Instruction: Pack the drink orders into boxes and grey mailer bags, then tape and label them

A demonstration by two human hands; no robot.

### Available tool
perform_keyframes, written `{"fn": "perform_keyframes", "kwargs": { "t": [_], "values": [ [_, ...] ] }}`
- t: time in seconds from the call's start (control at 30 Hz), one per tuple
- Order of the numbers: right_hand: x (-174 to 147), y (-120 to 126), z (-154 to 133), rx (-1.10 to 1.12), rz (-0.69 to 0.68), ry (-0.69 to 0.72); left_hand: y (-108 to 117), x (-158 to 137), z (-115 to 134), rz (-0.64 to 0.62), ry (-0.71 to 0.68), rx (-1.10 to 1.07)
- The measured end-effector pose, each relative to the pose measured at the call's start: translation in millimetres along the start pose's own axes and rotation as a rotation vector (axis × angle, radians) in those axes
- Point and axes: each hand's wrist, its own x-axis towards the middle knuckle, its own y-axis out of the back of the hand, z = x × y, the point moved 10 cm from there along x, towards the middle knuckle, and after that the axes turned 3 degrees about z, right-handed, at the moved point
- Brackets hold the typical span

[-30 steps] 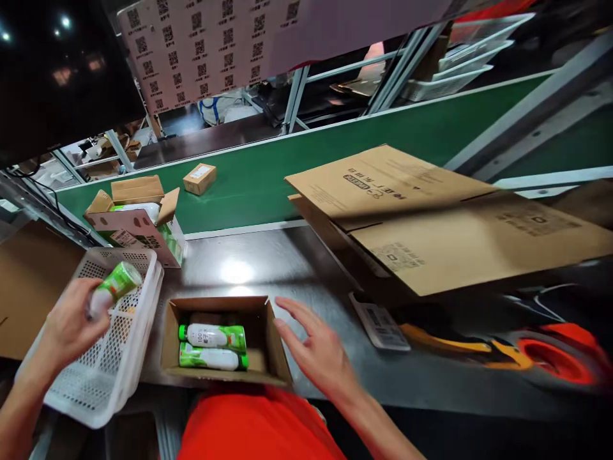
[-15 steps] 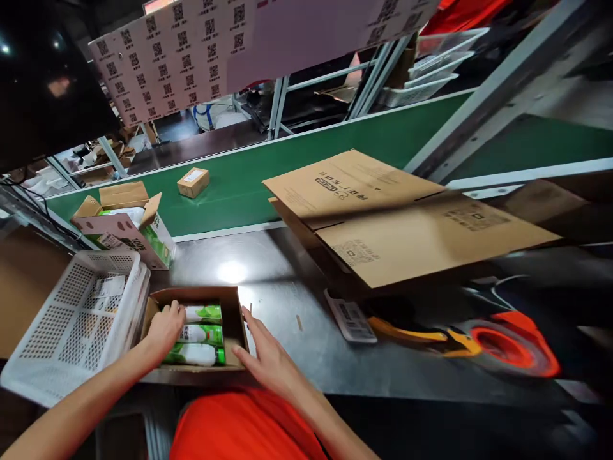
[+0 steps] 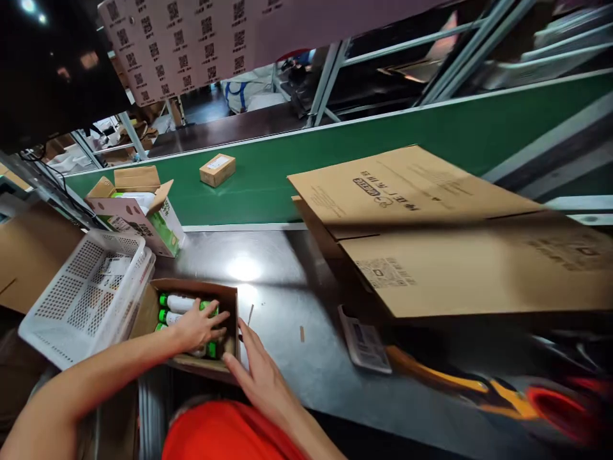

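The small box (image 3: 148, 313) on the table (image 3: 287, 281) holds green-capped bottles (image 3: 178, 303); the left hand (image 3: 198, 326) lies spread on them, fingers released. The right hand (image 3: 258, 370), fingers flat, touches the box's near corner. A white basket (image 3: 71, 306) sits just beside; flat cardboard (image 3: 431, 223) lies right.

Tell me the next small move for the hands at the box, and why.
Probably lift the left hand out of the box. It lies flat on the bottles, which sit side by side inside, while the right hand braces the box's near corner. The packing looks settled.
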Motion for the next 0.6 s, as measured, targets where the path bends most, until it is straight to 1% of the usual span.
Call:
{"fn": "perform_keyframes", "kwargs": {
  "t": [0.17,0.27,0.33,0.4,0.47,0.53,0.6],
  "values": [
    [-0.3,-4.9,10.6,-0.001,-0.002,-0.002,9.1,-3.0,-6.6,-0.051,0.103,0.011],
    [1.3,-6.5,13.8,0.01,-0.029,-0.019,16.8,2.1,-10.8,-0.058,0.173,0.03],
    [1.6,-6.5,15.0,0.029,-0.063,-0.037,18.7,6.5,-15.3,-0.05,0.227,0.022],
    [0.0,-6.6,15.8,0.056,-0.117,-0.058,15.4,8.0,-20.6,-0.045,0.273,-0.021],
    [-4.5,-6.8,16.6,0.062,-0.187,-0.072,9.2,5.5,-25.0,-0.043,0.297,-0.126],
    [-12.2,-5.7,17.7,0.047,-0.245,-0.062,7.5,-2.8,-31.2,-0.008,0.343,-0.351],
    [-23.1,-3.5,22.0,0.042,-0.276,-0.041,15.5,-18.2,-37.3,0.063,0.397,-0.584]
  ]
}}
